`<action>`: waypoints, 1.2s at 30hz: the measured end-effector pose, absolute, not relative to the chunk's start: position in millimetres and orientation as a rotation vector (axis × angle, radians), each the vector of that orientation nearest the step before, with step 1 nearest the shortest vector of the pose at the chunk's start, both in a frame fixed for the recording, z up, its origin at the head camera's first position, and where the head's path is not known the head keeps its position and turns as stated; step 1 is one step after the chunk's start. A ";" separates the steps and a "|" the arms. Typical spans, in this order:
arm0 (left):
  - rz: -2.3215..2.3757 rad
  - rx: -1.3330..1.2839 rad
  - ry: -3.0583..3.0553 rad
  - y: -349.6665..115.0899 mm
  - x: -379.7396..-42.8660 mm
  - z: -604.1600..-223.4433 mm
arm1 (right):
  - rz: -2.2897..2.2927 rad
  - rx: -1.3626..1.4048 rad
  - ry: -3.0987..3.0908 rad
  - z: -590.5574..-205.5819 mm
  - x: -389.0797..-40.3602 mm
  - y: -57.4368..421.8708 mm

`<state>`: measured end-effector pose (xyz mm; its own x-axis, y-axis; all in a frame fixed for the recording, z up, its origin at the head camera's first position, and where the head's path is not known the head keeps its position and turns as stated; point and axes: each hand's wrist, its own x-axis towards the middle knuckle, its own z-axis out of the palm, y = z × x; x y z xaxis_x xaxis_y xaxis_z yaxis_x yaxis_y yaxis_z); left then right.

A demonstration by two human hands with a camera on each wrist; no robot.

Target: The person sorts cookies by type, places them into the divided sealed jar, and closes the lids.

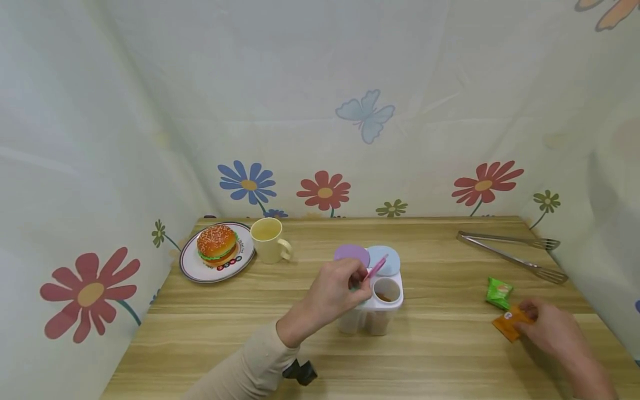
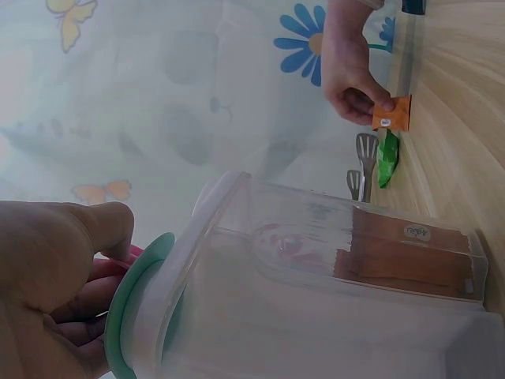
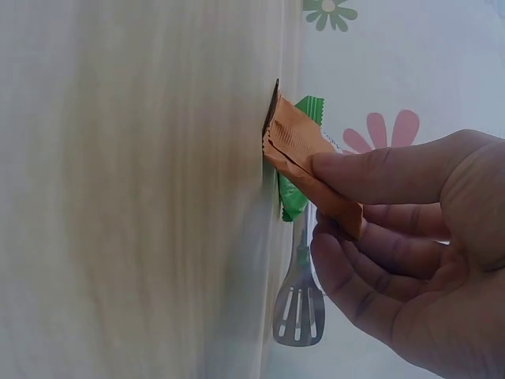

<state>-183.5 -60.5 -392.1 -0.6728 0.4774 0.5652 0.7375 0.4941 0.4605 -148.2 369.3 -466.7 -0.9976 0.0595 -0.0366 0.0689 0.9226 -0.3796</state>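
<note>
My left hand [image 1: 340, 289] pinches a pink round lid [image 1: 377, 267], held tilted over a clear storage box [image 1: 377, 322] with a white top. Purple [image 1: 351, 254] and light blue [image 1: 385, 260] lids cover its back openings. A green lid [image 2: 142, 304] lies under my left hand, mostly hidden in the head view. The front right opening [image 1: 387, 290] is uncovered, and brown-orange packets [image 2: 410, 257] lie at the bottom of that compartment. On the right, my right hand [image 1: 552, 328] pinches an orange packet [image 1: 511, 323] between thumb and fingers, close over the table, beside a green packet [image 1: 499, 293].
Metal tongs [image 1: 515, 253] with slotted ends lie at the back right. At the back left, a toy hamburger [image 1: 217, 244] sits on a white plate [image 1: 197, 269], next to a yellow mug [image 1: 270, 244]. Flower-printed cloth [image 1: 280, 133] walls in the wooden table [image 1: 440, 355].
</note>
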 end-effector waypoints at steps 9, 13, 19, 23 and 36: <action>-0.989 -1.008 -2.379 -60.8 -183.8 -391.1 | -0.617 0.033 3.186 -468.8 -146.7 363.2; -0.991 -1.007 -2.391 -61.3 -183.4 -390.4 | -0.639 0.010 3.232 -470.6 -146.3 360.1; -0.990 -1.009 -2.390 -61.3 -183.4 -391.5 | -0.686 0.015 3.218 -471.0 -146.8 356.5; -0.990 -1.011 -2.385 -61.0 -183.4 -391.4 | -0.703 0.010 3.221 -469.8 -147.0 354.5; -0.999 -1.007 -2.399 -60.5 -183.2 -389.8 | -0.732 0.003 3.218 -466.2 -148.8 349.3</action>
